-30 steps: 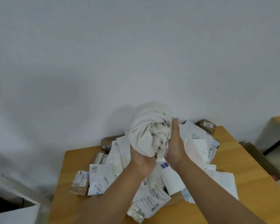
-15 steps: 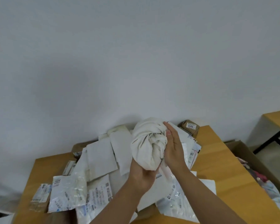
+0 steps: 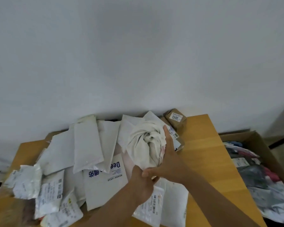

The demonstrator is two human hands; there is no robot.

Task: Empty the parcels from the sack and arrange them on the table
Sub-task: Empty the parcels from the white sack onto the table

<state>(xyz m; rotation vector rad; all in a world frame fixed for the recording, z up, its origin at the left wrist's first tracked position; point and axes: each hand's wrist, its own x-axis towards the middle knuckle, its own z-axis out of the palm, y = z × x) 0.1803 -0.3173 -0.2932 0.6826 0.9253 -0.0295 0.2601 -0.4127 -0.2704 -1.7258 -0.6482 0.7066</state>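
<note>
Both hands: my left hand (image 3: 142,182) grips the bunched sack (image 3: 146,145) from below, my right hand (image 3: 166,159) cups its side.
Parcels (image 3: 88,145): heaped on the surface (image 3: 203,145), so the sack looks emptied.

Parcels (image 3: 88,145) on table (image 3: 202,145), box (image 3: 256,145) rightward

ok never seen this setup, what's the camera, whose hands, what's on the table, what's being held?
No machine here: a person wears a wide-angle camera on the head, looking forward and down. The left hand grips the bunched cloth sack from below; the right hand holds its side. On the wooden table lies a heap of white mailer parcels, one with blue print, and a brown box labelled 3013. A cardboard box of mixed items sits to the right.
</note>
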